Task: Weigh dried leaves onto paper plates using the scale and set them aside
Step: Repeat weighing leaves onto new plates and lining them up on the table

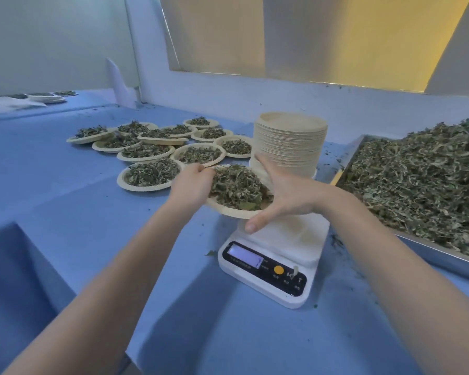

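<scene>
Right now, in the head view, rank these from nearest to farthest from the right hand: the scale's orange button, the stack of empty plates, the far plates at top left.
1. Stack of empty plates: just behind the right hand.
2. Orange button: below the hand, on the scale's front panel.
3. Far plates: top left, across the table.

Your tabletop (65, 212) wears a blue cover. On it sit the white digital scale (271, 266) near the front edge, a stack of empty paper plates (290, 142) behind it, filled plates of dried leaves (149, 174) toward the back left, and a metal tray (444, 255) heaped with leaves along the right edge.
</scene>
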